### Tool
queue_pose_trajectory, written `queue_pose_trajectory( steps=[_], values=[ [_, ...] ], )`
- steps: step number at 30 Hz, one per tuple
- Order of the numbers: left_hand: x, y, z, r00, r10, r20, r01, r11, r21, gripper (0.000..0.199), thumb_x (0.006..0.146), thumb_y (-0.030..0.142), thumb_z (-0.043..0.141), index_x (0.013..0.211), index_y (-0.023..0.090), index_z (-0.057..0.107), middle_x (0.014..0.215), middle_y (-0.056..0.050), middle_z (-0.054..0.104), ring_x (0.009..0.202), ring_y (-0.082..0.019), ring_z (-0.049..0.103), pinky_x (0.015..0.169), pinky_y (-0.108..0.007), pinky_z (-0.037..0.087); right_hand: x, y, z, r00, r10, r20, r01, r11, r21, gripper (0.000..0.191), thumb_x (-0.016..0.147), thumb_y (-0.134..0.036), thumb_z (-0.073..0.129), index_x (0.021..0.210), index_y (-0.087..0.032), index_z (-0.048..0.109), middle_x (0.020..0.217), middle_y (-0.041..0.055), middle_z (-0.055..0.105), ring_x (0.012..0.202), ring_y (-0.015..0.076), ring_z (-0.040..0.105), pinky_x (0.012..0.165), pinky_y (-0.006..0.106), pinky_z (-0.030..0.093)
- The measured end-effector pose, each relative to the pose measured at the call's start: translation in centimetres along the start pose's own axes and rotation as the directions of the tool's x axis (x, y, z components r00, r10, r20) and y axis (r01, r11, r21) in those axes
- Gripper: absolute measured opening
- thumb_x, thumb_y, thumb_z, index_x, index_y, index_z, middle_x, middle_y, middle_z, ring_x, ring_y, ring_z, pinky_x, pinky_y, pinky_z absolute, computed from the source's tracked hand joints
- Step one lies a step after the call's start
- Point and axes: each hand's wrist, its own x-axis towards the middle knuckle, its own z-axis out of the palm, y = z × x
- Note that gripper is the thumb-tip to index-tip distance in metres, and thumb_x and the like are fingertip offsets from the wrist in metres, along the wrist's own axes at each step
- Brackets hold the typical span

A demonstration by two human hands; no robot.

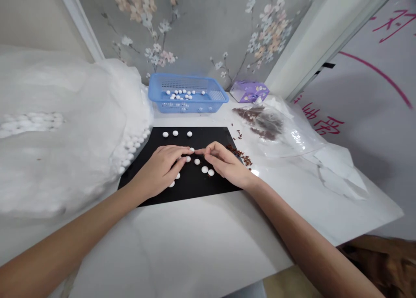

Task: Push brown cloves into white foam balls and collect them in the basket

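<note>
A black mat [156,196] lies on the white table, with several small white balls on it. My left hand [162,168] reaches over the mat from the left, its fingers closed around a white ball [192,150]. Close to its thumb is a second white ball [188,159]. From the right, my right hand [225,162] comes in with curled fingers and one fingertip at the held ball; anything small in those fingers is hidden. Just below it sit two balls [204,169] side by side. Small reddish-brown pieces [240,152] are scattered at the mat's right edge.
A blue basket [188,107] with several white balls stands behind the mat. A large translucent bag [74,159] of white balls fills the left side. Right of the mat are a purple tissue pack [249,92], a clear bag of brown pieces [276,129] and crumpled white paper [339,170].
</note>
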Motion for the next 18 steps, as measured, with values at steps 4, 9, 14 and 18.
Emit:
queue_pose_trajectory(
  steps=[4,9,14,18],
  values=[
    [0.25,-0.11,-0.16,0.984,-0.159,-0.078,0.145,0.976,-0.163,0.024,0.085,0.025,0.042,0.095,0.022,0.063,0.099,-0.002,0.069,0.094,-0.019,0.062,0.084,-0.033,0.045,-0.16,-0.36,0.23,0.999,0.048,0.012,-0.048,0.999,0.021,0.015,0.088,-0.034,0.044,0.081,-0.021,0.042,0.110,0.0036,0.059,0.062,0.0066,0.048,0.057,0.021,0.038],
    [0.39,-0.01,-0.10,0.975,-0.199,-0.095,0.173,0.956,-0.236,0.024,0.083,0.033,0.049,0.100,0.021,0.062,0.099,-0.003,0.069,0.095,-0.020,0.062,0.085,-0.034,0.046,-0.37,-0.60,0.59,0.999,0.028,0.021,-0.028,0.999,-0.025,0.014,0.089,-0.032,0.044,0.082,-0.021,0.043,0.114,0.0043,0.057,0.073,0.0088,0.050,0.063,0.023,0.039],
    [0.32,-0.11,-0.10,0.980,-0.173,-0.094,0.155,0.973,-0.172,0.025,0.084,0.034,0.046,0.097,0.023,0.064,0.100,-0.003,0.069,0.095,-0.020,0.061,0.085,-0.034,0.046,-0.32,-0.42,0.51,1.000,0.023,0.008,-0.022,0.996,-0.085,0.012,0.089,-0.032,0.044,0.082,-0.021,0.044,0.115,0.0040,0.056,0.092,0.0120,0.052,0.074,0.024,0.041],
    [0.27,-0.30,-0.04,0.994,-0.090,-0.068,0.084,0.993,-0.081,0.025,0.085,0.036,0.046,0.091,0.025,0.067,0.094,-0.001,0.071,0.092,-0.020,0.061,0.086,-0.037,0.043,-0.25,-0.27,0.39,0.998,0.053,0.028,-0.051,0.998,-0.047,0.015,0.089,-0.034,0.044,0.081,-0.022,0.042,0.095,0.0002,0.059,0.063,0.0073,0.048,0.057,0.021,0.039]
  ],
)
